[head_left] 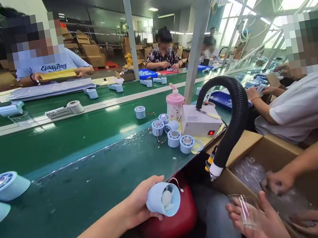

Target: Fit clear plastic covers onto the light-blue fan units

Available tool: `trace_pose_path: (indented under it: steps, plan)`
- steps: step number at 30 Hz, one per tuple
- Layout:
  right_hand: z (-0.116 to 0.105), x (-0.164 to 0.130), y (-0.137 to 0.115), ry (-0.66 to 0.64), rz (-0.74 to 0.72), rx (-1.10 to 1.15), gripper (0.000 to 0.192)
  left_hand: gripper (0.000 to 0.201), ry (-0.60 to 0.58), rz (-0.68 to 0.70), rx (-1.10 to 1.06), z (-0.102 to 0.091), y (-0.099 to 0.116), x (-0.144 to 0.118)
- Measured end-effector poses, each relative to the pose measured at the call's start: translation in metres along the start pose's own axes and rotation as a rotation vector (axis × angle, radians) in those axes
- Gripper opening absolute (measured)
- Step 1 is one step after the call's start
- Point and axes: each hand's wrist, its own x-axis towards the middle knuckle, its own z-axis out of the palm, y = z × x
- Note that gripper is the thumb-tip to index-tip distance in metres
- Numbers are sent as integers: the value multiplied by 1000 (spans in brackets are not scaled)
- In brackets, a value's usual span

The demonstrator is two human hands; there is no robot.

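My left hand (pixel 146 198) is wrapped round a light blue fan housing (pixel 152 200), held tilted above the near edge of the bench. A white fan rotor (pixel 167 198) shows inside its open end, and a thin wire with a small white plug (pixel 181 190) sticks out at the top. Palm up, my right hand (pixel 265 221) holds a clear plastic cup-like piece (pixel 247 212) on its fingers, beside an open cardboard box (pixel 274 143). Whether that clear piece has a bottom, I cannot tell.
More blue fan housings (pixel 174 138) stand by a white box with a red switch (pixel 201 122). A black flexible hose (pixel 237 109) arches near my right. A co-worker's hands (pixel 281 181) reach into the cardboard box of clear pieces. Blue housings (pixel 3 187) lie at left; a pink-topped bottle (pixel 175 104) stands behind.
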Motion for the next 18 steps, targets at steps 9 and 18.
trace_pose_path:
  steps: [9, 18]
  plan:
    - [116, -13, 14, -108, -957, -1630, 48, 34, -88, -51, 377, 23, -28, -8]
    - [132, -7, 12, -279, -299, -1356, 24, 18, 47, 435, 1021, 32, -33, -24]
